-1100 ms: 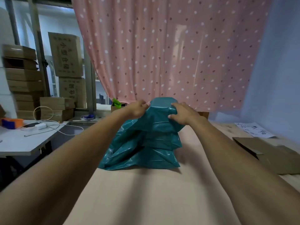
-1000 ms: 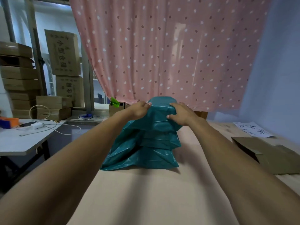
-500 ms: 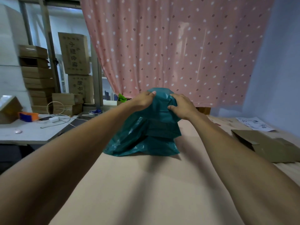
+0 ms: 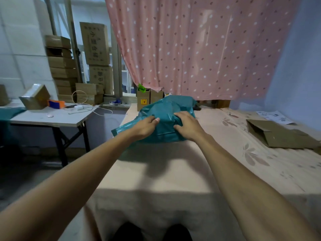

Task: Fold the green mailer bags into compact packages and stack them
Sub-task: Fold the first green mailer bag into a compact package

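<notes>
Gripping: my left hand (image 4: 145,126) pinched a fold of the green mailer bags (image 4: 166,107), thumb on top.
Right hand: the right hand (image 4: 186,127) clasped the bundle just beside it.
Bundle: lowered from mid-air, it lay on the pink bedcover (image 4: 156,171).
Meaning: I judged it ready for pressing flat, with stacking not begun.

Bed sheet (image 4: 156,174) lies open before the green mailer bags (image 4: 166,108); flattened cardboard (image 4: 278,136) occupies the right side

Head-worn view, forward and downward
</notes>
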